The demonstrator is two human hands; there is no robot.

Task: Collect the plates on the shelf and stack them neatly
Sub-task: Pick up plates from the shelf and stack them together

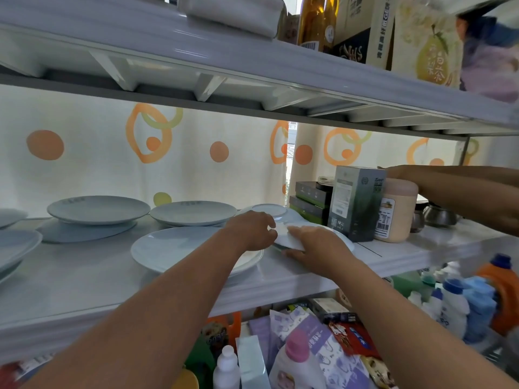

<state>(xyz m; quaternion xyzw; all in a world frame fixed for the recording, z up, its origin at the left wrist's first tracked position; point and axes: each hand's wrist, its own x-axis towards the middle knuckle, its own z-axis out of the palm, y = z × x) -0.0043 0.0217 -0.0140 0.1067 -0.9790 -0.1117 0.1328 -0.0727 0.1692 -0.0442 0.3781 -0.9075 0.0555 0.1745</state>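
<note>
Several pale blue-white plates lie on the white middle shelf [84, 279]. A large plate [174, 248] sits in front of me. Behind it stand a plate [193, 212] and an upturned plate [269, 210]. Further left, a plate [98, 209] rests on an upturned one [87, 231], and more plates [14, 245] sit at the left edge. Both my hands grip a small white plate [286, 237], tilted between the large plate and the boxes: my left hand [252, 230] holds its left rim, my right hand [314, 245] lies over its near side.
Right of the plates stand a dark green box [355, 203], stacked dark boxes [309, 200] and a pink jar [398, 211]. Another person's arm [463, 192] reaches in from the right above them. Bottles and packets crowd the shelf below; bottles and cartons stand above.
</note>
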